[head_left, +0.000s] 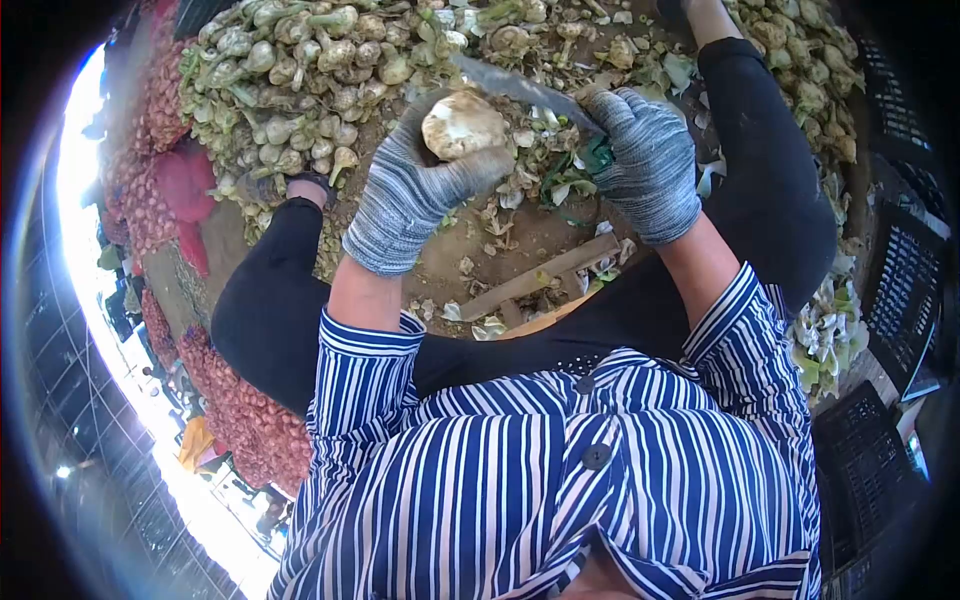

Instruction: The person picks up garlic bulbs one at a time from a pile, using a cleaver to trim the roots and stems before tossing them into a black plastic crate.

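A large round bulb (465,125), pale with brown patches, rests in my left hand (425,180). That hand wears a grey knitted glove, its fingers curled around the bulb. In my right hand (645,160), also gloved in grey, is a knife (520,88). Its blade points left, with the tip above the bulb and apart from it as far as I can see. Something green (597,155), perhaps the handle or its wrapping, shows below the right fingers. Beneath both hands lie scattered peelings and trimmings (500,215) on the brown ground.
A big heap of pale bulbs with green stems (290,80) lies at the upper left, another heap (800,70) at the upper right. Red net sacks (240,410) stand left. Black crates (900,280) line the right side. A wooden piece (540,275) lies between my legs.
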`<state>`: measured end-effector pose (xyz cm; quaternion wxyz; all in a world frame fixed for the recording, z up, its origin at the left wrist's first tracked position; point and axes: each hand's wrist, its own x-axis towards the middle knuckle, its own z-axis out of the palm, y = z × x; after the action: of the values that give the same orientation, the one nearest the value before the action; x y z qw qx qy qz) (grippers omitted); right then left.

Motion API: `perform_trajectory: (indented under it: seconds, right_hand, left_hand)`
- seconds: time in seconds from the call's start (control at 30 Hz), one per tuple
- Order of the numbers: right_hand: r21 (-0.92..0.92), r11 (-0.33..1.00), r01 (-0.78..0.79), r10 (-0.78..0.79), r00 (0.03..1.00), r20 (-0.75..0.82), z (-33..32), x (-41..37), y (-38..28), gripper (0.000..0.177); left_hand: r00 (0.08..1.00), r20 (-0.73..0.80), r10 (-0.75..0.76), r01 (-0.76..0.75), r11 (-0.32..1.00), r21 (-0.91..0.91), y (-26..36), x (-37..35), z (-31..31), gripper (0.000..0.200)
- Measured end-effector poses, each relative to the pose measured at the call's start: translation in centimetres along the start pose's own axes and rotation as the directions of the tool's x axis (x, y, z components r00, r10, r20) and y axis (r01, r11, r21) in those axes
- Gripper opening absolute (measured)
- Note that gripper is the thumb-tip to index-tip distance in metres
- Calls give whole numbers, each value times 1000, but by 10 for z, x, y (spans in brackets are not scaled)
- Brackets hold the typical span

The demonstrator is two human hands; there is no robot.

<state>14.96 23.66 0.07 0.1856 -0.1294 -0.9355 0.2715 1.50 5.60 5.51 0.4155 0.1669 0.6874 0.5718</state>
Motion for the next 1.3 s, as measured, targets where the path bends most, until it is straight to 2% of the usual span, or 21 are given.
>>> perform_trajectory:
  seconds: [0.07,0.17,0.2,0.3,0.33,0.37,0.53,0.6,0.7,0.77,0.8,0.83,0.9,0.97,1.0,1.03,1.1,1.13,1.2,1.23,1.3]
  right_hand:
    - [146,985,-89,96,994,-45,10,-4,-3,22]
    - [202,939,-279,293,955,-43,6,-10,-15,21]
    - [251,916,-315,334,942,-39,2,-7,-22,21]
    - [362,882,-303,307,950,47,-6,-3,-31,22]
    - [234,916,-326,326,944,43,6,-5,-27,22]
    - [245,901,-359,351,933,76,13,-14,-24,22]
    - [394,808,-439,427,896,122,19,-23,-7,26]
    - [396,786,-475,464,876,130,6,-17,-12,31]
    - [566,725,-392,463,886,20,13,-19,-6,33]
    - [758,492,-429,569,817,94,8,-18,-4,32]
    - [852,324,-411,601,785,150,6,-19,2,31]
    - [914,145,-379,623,752,213,4,-19,7,31]
    - [874,141,-465,668,696,263,-1,-18,7,31]
    - [838,183,-514,669,689,277,-5,-15,5,31]
    - [886,209,-414,662,726,183,8,-22,12,30]
    - [857,186,-481,653,712,258,5,-22,12,34]
    - [780,149,-608,636,663,394,-7,-20,11,44]
    - [776,168,-608,654,658,374,-3,-22,14,46]
    - [836,49,-547,653,651,387,6,-30,19,46]
    - [863,-9,-505,650,652,389,8,-32,21,46]
    - [772,91,-629,704,589,397,5,-19,15,46]
  left_hand:
    - [994,-73,85,-84,996,12,-12,4,-3,61]
    - [989,-146,-3,-28,978,-206,-20,8,-3,56]
    - [988,-152,24,-65,959,-276,-24,9,2,49]
    - [997,-77,29,-68,814,-576,-26,14,18,44]
    - [992,-113,-48,-40,744,-667,-26,15,24,43]
    - [998,-30,46,-53,651,-757,-11,15,32,41]
    - [994,-111,9,-101,485,-868,-9,30,4,40]
    - [997,-68,-24,-50,444,-895,-20,34,3,39]
    - [990,28,-137,87,448,-890,-47,40,-5,41]
    - [972,89,-217,188,494,-849,-56,44,-19,43]
    - [971,182,-157,233,437,-869,-62,49,-23,48]
    - [953,62,-298,214,513,-831,-73,54,-31,46]
    - [830,-209,-518,221,648,-729,-110,63,-57,44]
    - [696,-417,-585,334,777,-533,-152,80,-90,40]
    - [621,-520,-586,405,808,-427,-166,89,-101,38]
    - [621,-545,-563,494,821,-286,-163,97,-105,39]
    - [640,-571,-513,633,774,13,-152,122,-106,42]
    - [750,-540,-382,587,761,276,-149,133,-103,48]
    - [927,-343,-151,363,593,719,-145,158,-99,59]
    - [887,-415,-203,456,530,715,-143,169,-92,64]
    - [785,-548,-290,620,386,684,-148,188,-75,74]
